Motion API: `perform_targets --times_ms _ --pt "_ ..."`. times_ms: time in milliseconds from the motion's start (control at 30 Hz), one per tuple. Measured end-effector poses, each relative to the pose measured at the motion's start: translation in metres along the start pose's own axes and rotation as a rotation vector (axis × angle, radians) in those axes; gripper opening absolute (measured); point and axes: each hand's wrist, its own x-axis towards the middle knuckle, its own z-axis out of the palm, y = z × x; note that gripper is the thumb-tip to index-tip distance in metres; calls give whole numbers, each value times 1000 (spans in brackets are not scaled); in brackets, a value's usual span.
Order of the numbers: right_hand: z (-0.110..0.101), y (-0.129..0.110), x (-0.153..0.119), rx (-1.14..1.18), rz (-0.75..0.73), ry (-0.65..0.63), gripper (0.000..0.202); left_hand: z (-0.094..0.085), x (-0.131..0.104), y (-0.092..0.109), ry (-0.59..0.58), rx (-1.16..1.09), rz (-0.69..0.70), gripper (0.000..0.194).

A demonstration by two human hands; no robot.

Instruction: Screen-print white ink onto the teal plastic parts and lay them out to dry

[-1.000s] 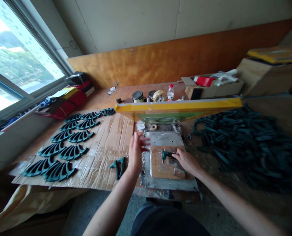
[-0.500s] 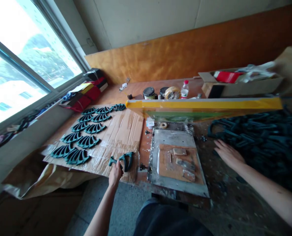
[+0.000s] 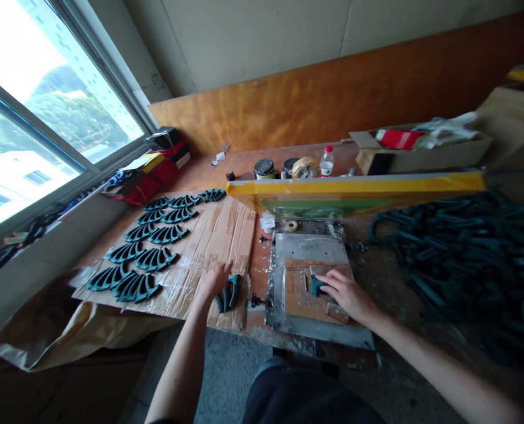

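My right hand (image 3: pixel 344 292) is closed on a dark green plastic handle (image 3: pixel 317 285), which it holds at a wooden board (image 3: pixel 295 303) with small blocks on a grey metal plate. Its fingers cover part of the handle. Over the cardboard sheet (image 3: pixel 209 235), my left hand (image 3: pixel 215 281) is open, its fingers stretched forward and slightly blurred. Right beside it lie dark green curved handles (image 3: pixel 232 292), partly hidden by the wrist. Rows of similar handles (image 3: pixel 136 287) lie fanned out on the left of the cardboard.
A large heap of dark green handles (image 3: pixel 460 253) covers the right of the table. Behind the plate stands a yellow-edged screen frame (image 3: pixel 354 185). Beyond it are jars (image 3: pixel 264 169), a tape roll (image 3: pixel 305 168), a bottle (image 3: pixel 327 162) and an open carton (image 3: pixel 447 151).
My right hand has moved left from the heap to the wooden board, bringing a handle. My left hand has let go of its handle, which now lies beside the other one on the cardboard.
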Motion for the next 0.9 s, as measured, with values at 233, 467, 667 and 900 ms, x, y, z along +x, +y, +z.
perform_targets --times_ms 233,467,667,900 --pt "8 -9 5 -379 -222 43 44 -66 -10 139 170 -1218 576 75" --pt "-60 24 2 -264 82 365 40 -2 -57 69 -25 -1108 295 63" --pt "-76 -9 82 -346 7 243 51 99 -37 23 -78 -767 208 67" --pt "-42 -40 51 -385 -108 -204 17 105 -30 20 -75 -561 211 58"
